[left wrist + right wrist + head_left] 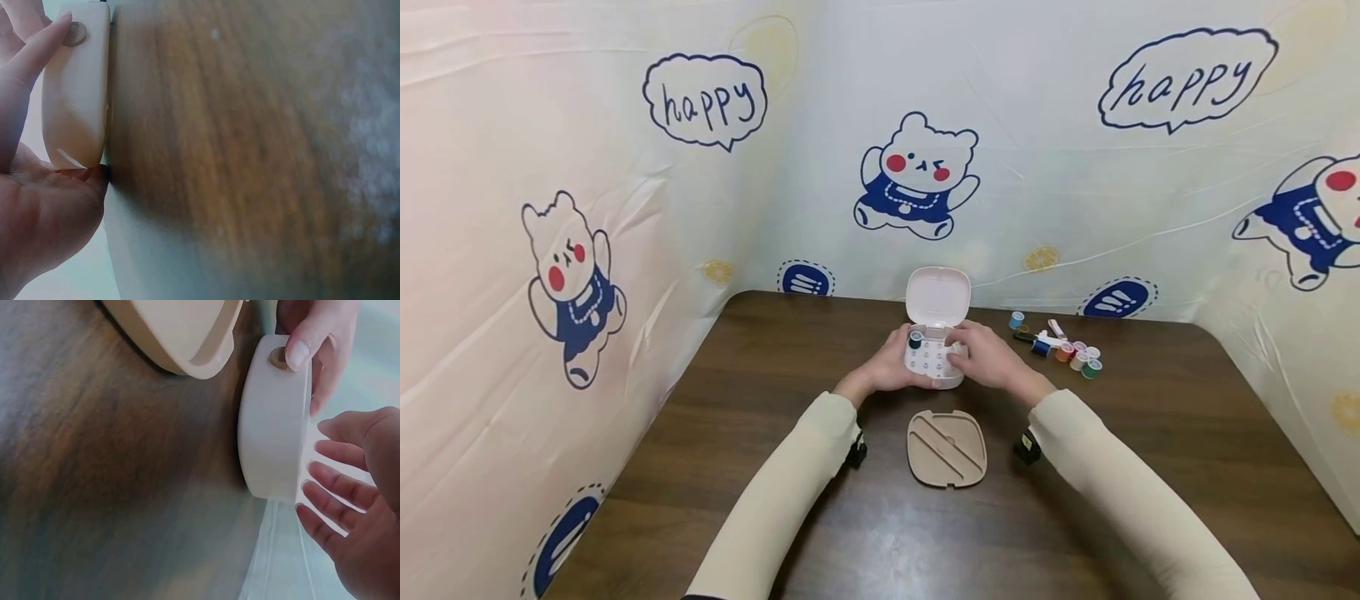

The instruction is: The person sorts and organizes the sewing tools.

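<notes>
A white box (950,382) stands with its lid (938,295) raised, rows of small pegs inside. My left hand (891,365) grips its left side; in the left wrist view the thumb of this hand (44,215) lies on the round button (75,34) at the front of the box (78,103). A dark spool (915,340) sits at the back left of the pegs. Over the right part of the box is my right hand (988,357). In the right wrist view its fingers (340,487) are spread and loosely bent beside the box (273,419), holding nothing visible.
A beige grooved tray (947,449) lies on the table in front of the box. To the right rest several coloured spools (1064,352), a blue spool (1016,320) and small white and black tools (1049,339). Printed cloth (1045,192) hangs behind the table.
</notes>
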A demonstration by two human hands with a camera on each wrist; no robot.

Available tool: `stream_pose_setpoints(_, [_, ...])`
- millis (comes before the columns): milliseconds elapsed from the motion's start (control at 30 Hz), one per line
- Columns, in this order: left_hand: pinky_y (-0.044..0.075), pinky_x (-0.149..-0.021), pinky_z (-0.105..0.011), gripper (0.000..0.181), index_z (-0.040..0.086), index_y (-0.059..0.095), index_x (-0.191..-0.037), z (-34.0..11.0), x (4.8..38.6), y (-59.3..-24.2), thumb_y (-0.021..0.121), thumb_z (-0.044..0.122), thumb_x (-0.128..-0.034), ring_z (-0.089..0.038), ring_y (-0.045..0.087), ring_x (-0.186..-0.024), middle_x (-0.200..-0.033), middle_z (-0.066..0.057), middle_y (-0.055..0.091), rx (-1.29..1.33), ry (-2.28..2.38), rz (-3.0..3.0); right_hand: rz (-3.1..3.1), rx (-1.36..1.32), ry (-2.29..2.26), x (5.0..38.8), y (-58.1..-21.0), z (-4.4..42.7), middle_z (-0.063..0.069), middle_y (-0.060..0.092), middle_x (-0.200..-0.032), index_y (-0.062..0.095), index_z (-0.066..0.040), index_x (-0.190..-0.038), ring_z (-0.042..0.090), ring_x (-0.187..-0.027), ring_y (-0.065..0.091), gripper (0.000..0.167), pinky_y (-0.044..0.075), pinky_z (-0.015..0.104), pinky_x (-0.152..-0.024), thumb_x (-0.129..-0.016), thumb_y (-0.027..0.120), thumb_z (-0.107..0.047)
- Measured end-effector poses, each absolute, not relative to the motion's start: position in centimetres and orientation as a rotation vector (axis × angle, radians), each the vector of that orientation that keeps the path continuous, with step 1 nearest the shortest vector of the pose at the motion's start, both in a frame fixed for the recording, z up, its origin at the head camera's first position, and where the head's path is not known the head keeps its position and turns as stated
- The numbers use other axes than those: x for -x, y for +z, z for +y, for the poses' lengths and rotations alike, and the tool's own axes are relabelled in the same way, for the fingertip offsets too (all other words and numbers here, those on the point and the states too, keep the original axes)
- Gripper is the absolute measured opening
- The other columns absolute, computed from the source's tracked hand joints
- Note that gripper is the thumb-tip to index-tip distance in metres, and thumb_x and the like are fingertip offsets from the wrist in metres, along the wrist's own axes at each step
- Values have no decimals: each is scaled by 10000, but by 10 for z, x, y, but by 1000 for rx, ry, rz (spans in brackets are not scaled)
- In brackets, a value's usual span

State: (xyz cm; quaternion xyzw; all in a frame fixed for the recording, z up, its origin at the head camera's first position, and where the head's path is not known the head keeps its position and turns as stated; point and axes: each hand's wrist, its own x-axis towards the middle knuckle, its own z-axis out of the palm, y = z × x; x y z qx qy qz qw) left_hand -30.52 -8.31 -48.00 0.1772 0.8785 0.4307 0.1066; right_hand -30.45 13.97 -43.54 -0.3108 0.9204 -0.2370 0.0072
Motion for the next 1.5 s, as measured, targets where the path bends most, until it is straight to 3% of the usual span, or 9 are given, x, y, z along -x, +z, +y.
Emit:
stream_pose_setpoints(300, [371,-1097,-443,1171,36,192,-1575,-83,308,-477,934,340,-722,-305,445,-1260,-1454,-206,369,-533,1262,2609,2866,919,-776,299,-432,147,168,633,-1132,705,23,-1175,370,-958,609,258,508,417,-789,-952,699,-107])
stream_pose_setpoints(600, [358,-1120,-439,1204,54,170,-1590,-83,307,-478,935,379,-720,-290,437,-1285,-1486,-186,349,-513,1240,2616,2870,901,-777,297,-435,156,167,633,-1147,715,21,-1154,377,-1037,616,248,513,481,-897,-940,722,-102])
stream_pose_setpoints(1300, [339,-1141,-434,1202,38,182,-1585,-82,305,-480,936,366,-708,-309,428,-1312,-1490,-215,352,-498,1250,2625,2946,789,-648,283,-435,182,136,636,-1175,726,-35,-1158,309,-1066,608,260,503,524,-940,-935,749,-167])
stream_pose_setpoints(1500, [340,-1141,-429,1199,52,182,-1589,-82,305,-481,938,356,-709,-302,426,-1312,-1501,-210,347,-500,1239,2624,2993,778,-620,283,-438,198,158,640,-1169,708,3,-1189,330,-1078,618,307,503,535,-947,-924,749,-146])
